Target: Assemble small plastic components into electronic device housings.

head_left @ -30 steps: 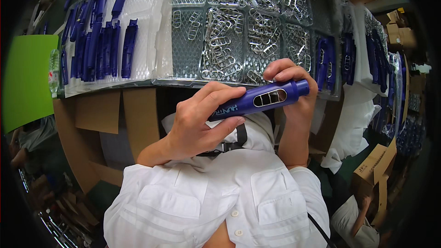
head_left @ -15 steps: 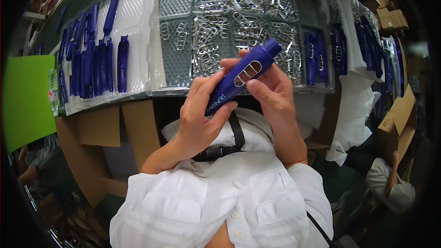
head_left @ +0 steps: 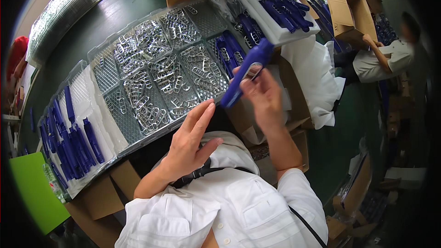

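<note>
A blue tube-shaped plastic casing with a metal-framed oval window is held in my right hand, tilted and slightly blurred. My left hand is apart from the casing, its fingers stretched out and holding nothing. Beyond both hands lies a clear compartment tray. Piles of small shiny oval metal frames fill several of its compartments. Blue casings with metal pieces in them lie in the compartment at its right end, just behind the held casing.
Many slim blue plastic parts lie on a white-lined tray at left. A white foam box holding blue casings stands at back right, above hanging white sheeting. Cardboard boxes and a co-worker are at far right.
My left hand has let go of the casing and opened. My right hand has carried the casing toward the tray's right end. The view has turned to the right.
</note>
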Tool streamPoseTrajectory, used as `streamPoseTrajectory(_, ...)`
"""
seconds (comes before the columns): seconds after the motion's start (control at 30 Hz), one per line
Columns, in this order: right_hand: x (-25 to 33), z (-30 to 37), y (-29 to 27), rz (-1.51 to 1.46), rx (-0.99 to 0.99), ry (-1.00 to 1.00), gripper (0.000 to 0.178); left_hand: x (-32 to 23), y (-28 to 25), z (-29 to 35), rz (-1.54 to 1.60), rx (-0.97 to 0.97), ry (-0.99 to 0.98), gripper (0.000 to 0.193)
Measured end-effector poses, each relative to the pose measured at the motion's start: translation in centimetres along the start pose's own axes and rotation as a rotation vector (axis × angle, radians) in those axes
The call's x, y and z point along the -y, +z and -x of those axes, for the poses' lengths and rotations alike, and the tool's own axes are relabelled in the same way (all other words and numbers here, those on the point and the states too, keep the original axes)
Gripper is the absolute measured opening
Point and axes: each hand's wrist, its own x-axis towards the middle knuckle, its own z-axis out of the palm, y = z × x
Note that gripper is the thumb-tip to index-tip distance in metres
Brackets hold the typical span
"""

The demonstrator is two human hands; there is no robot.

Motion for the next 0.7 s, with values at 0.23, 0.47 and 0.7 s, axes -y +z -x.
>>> streamPoseTrajectory(0.23,1.8,-14.3,-15.3,1.268,-0.476,-0.171,0.048,4.8,-2.4,4.8,0.271,-0.351,-0.153,0.041)
streamPoseTrajectory(0.47,-3.3,-23.8,-10.8,1.564,-0.249,-0.264,0.044,4.4,-8.2,18.8,-0.001,-1.166,-0.619,0.036)
streamPoseTrajectory(0.7,-8.2,-29.5,-22.4,1.931,-0.194,-0.328,0.045,4.6,-10.9,27.9,-0.160,-1.639,-0.646,0.043)
